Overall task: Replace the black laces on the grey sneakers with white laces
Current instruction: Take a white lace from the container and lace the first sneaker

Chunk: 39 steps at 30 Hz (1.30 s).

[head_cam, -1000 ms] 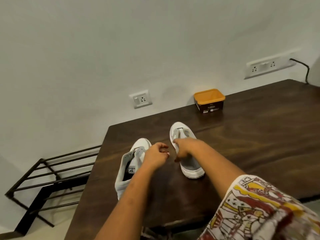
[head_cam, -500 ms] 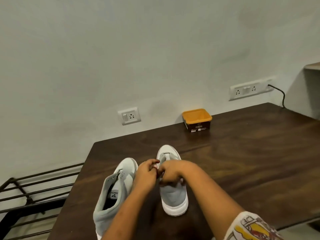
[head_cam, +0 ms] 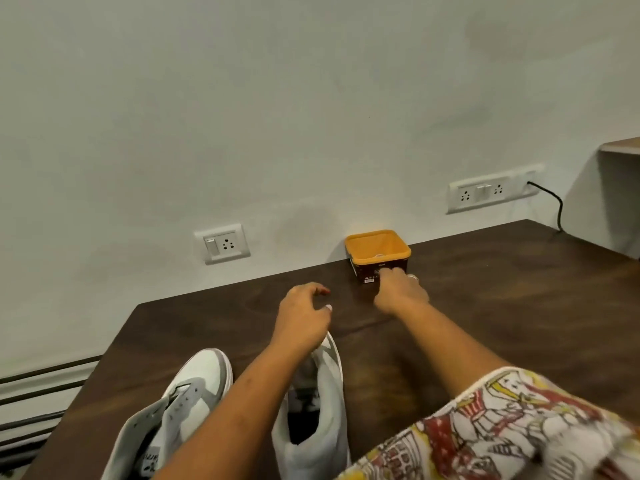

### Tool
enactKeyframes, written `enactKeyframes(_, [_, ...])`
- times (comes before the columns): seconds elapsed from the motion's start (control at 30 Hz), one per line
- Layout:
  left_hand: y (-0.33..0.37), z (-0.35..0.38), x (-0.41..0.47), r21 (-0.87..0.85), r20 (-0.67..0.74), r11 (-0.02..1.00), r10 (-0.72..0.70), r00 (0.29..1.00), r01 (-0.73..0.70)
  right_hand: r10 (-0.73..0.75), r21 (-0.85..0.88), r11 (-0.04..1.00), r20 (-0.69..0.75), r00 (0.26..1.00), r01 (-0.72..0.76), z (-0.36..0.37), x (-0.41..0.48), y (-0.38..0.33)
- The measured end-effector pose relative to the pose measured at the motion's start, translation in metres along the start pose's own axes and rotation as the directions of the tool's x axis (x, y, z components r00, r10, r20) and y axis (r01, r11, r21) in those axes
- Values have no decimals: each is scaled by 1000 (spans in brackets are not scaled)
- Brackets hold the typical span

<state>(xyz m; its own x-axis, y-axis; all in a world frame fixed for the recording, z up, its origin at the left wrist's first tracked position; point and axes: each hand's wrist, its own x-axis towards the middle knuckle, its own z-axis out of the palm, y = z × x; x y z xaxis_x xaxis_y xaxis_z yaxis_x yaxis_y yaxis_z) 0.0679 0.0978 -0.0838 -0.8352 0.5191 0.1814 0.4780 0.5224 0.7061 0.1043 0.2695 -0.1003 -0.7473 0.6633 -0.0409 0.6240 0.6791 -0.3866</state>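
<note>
grey sneakers (head_cam: 194, 386) nearest, left hand (head_cam: 304, 315), right hand (head_cam: 400, 291) beyond them

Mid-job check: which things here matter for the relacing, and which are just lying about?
Job: left sneaker, right sneaker, left hand, right hand, probably the orange tub it reaches toward.
Lying about: single socket, double socket, black cable, metal rack.

We wear a short white sleeve (head_cam: 502, 427) on our right arm, printed with red, yellow and black cartoon drawings. Our right hand (head_cam: 401, 292) bears a pale ring (head_cam: 412, 277); our left hand (head_cam: 303, 318) shows a red-painted nail (head_cam: 324, 291).
</note>
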Motion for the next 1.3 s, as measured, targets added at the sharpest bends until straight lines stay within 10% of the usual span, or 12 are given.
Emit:
enactKeyframes(0.7, [-1,37,47,-32,59,999,-10,998,11,-160,-354,921,38,986,163,27,90,23])
enactKeyframes(0.87, [-10,47,48,8,97,1000,1,995,-2,-85,-134,987,9,996,85,37,106,31])
enactKeyframes(1.3, [36,23,-39,33,144,999,14,989,-19,-157,-227,963,-40,987,145,-11,-44,31])
